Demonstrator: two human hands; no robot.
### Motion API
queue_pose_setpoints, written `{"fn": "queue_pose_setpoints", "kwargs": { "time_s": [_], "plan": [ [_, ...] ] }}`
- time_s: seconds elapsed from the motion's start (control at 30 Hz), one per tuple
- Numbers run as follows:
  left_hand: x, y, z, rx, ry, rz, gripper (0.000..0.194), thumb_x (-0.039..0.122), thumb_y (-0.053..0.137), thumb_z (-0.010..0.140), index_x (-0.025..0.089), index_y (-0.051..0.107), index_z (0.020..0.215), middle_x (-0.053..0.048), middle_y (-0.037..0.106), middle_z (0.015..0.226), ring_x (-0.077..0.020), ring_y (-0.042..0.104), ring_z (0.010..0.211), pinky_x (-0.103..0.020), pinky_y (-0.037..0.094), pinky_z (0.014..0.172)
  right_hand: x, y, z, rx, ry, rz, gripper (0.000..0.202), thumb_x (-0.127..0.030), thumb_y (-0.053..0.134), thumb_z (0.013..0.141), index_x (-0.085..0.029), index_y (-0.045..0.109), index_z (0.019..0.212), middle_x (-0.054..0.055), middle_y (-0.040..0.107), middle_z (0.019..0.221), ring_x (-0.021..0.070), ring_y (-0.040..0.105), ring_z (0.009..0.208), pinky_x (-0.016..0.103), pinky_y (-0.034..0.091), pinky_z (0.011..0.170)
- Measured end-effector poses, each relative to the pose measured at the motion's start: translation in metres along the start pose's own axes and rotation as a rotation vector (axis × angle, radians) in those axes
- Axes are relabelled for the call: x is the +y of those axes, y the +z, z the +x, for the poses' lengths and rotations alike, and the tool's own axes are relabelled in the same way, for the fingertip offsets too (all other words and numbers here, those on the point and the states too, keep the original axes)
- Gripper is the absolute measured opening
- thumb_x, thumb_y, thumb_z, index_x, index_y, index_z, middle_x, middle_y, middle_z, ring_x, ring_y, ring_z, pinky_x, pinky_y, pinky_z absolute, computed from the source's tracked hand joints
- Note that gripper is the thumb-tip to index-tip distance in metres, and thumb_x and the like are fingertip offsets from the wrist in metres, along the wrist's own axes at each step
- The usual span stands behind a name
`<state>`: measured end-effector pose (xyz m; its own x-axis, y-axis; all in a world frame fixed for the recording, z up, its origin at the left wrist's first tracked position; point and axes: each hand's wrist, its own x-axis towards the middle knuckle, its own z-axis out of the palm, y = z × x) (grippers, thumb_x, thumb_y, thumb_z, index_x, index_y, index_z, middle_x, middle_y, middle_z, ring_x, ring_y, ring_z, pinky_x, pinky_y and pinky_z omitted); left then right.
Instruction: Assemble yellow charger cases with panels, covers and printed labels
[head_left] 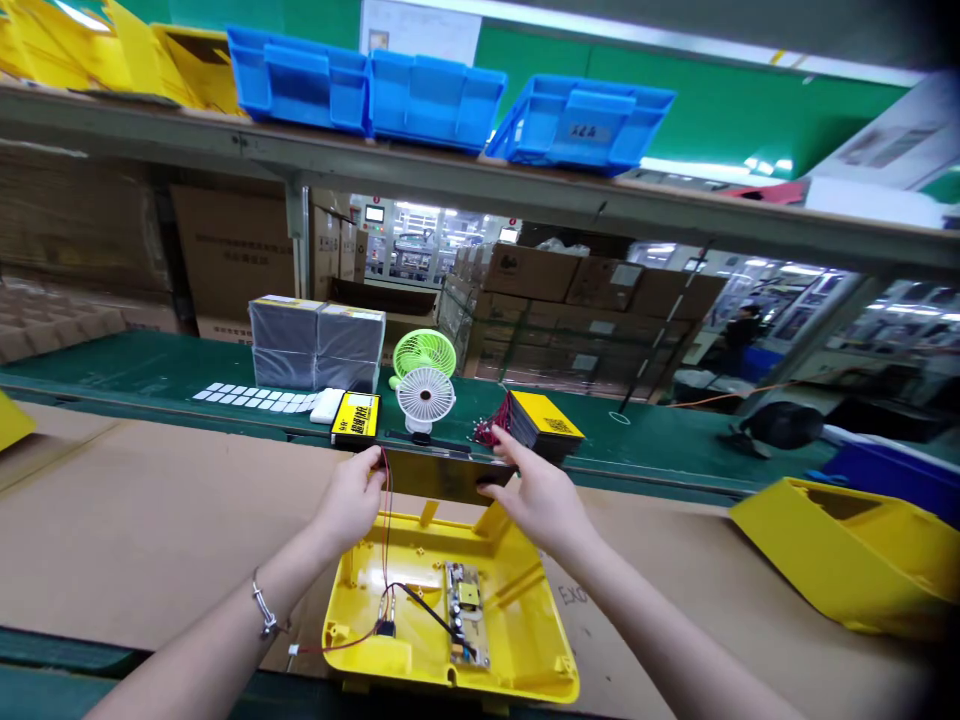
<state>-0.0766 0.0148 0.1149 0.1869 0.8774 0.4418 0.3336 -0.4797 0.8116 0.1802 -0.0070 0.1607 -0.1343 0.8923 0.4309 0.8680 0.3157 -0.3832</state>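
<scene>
Between my hands a flat panel (435, 478) with a shaded yellow face stands on edge above the tray-shaped yellow housing (536, 620). My left hand (349, 500) pinches its left end, where thin red and black wires (387, 520) hang down. At its right end is my right hand (544, 495), thumb against the face and index finger raised above the edge. The fingers behind are hidden. Inside the housing lie a circuit board (466, 610) and a black connector (385, 628). A white plug (293, 650) dangles over the left rim.
A yellow-topped stack (544, 415) with red leads stands behind my right hand. White and green fans (425, 397), a yellow-black box (355, 417) and wrapped grey blocks (319, 345) line the green bench. Another yellow shell (847, 560) lies right. Blue bins (439, 100) sit overhead.
</scene>
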Motion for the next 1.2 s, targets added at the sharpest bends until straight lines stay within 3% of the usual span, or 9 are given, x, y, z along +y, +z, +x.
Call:
{"fn": "queue_pose_setpoints", "kwargs": {
  "time_s": [0.1,0.2,0.37,0.47,0.57,0.73,0.9,1.0,1.2],
  "plan": [
    [0.006,0.012,-0.002,-0.012,0.02,0.012,0.02,0.011,0.041,0.08,0.02,0.058,0.088,-0.003,0.064,0.085,-0.0196,0.059,0.083,-0.03,0.044,0.076,-0.028,0.011,-0.005,0.09,-0.287,-0.343,0.065,-0.022,0.056,0.081,-0.017,0.031,0.14,0.012,0.05,0.127,0.0288,0.044,0.115,0.046,0.03,0.102],
    [0.008,0.02,-0.005,-0.032,0.042,0.001,0.028,0.006,0.04,0.077,0.021,0.059,0.092,-0.003,0.065,0.093,-0.0183,0.059,0.088,-0.029,0.045,0.08,-0.046,0.031,-0.008,-0.113,-0.343,-0.518,0.059,-0.011,0.046,0.082,-0.013,0.032,0.139,0.016,0.055,0.116,0.0291,0.049,0.106,0.047,0.031,0.098],
    [0.005,0.018,-0.007,-0.029,0.017,-0.013,0.035,0.003,0.039,0.073,0.02,0.06,0.095,-0.003,0.066,0.094,-0.0184,0.06,0.091,-0.032,0.045,0.086,-0.045,0.037,0.002,-0.34,-0.326,-0.488,0.048,-0.012,0.049,0.083,-0.024,0.047,0.13,0.006,0.066,0.091,0.0207,0.06,0.085,0.029,0.043,0.075],
    [0.005,0.017,-0.008,-0.035,0.0,-0.023,0.037,0.002,0.04,0.072,0.02,0.061,0.097,-0.004,0.065,0.097,-0.0188,0.059,0.094,-0.033,0.045,0.088,-0.044,0.027,0.012,-0.385,-0.269,-0.478,0.019,-0.028,0.052,0.086,-0.028,0.067,0.097,0.003,0.067,0.075,0.0191,0.061,0.071,0.026,0.041,0.063],
    [0.005,0.017,-0.008,-0.042,-0.034,-0.039,0.039,0.001,0.04,0.069,0.019,0.061,0.098,-0.005,0.065,0.1,-0.0189,0.059,0.096,-0.033,0.045,0.089,-0.048,0.024,0.017,-0.364,-0.194,-0.498,0.02,-0.032,0.054,0.085,-0.022,0.068,0.075,0.005,0.066,0.072,0.0199,0.061,0.066,0.026,0.038,0.058],
    [0.001,0.012,0.001,-0.126,-0.121,-0.062,0.04,0.005,0.042,0.069,0.018,0.059,0.103,-0.005,0.066,0.097,-0.0178,0.061,0.091,-0.029,0.047,0.081,-0.055,0.025,0.013,-0.305,-0.132,-0.502,0.02,-0.036,0.061,0.08,-0.018,0.063,0.071,0.006,0.065,0.075,0.0196,0.059,0.066,0.026,0.038,0.057],
    [0.002,-0.008,0.013,-0.286,-0.183,0.028,0.029,0.034,0.046,0.08,0.015,0.068,0.074,-0.005,0.069,0.077,-0.0197,0.061,0.072,-0.028,0.045,0.061,-0.074,0.021,0.006,-0.233,-0.271,-0.432,0.026,-0.042,0.049,0.089,-0.02,0.063,0.087,0.004,0.064,0.087,0.0181,0.058,0.084,0.025,0.038,0.068],
    [0.003,-0.019,0.019,-0.365,-0.183,0.104,0.029,0.037,0.051,0.076,0.015,0.069,0.069,-0.004,0.068,0.068,-0.0187,0.059,0.065,-0.026,0.04,0.055,-0.089,0.029,0.001,-0.287,-0.358,-0.427,0.042,-0.049,0.04,0.092,-0.018,0.065,0.077,0.006,0.065,0.074,0.0192,0.059,0.072,0.029,0.038,0.068],
    [0.005,-0.025,0.038,-0.496,-0.209,0.248,0.015,0.026,0.062,0.062,0.018,0.072,0.07,-0.003,0.07,0.068,-0.0182,0.06,0.063,-0.025,0.041,0.053,-0.1,0.049,-0.002,-0.442,-0.445,-0.429,0.014,-0.018,0.053,0.082,-0.015,0.066,0.077,0.008,0.068,0.076,0.0199,0.061,0.066,0.028,0.038,0.065]
  ]
}}
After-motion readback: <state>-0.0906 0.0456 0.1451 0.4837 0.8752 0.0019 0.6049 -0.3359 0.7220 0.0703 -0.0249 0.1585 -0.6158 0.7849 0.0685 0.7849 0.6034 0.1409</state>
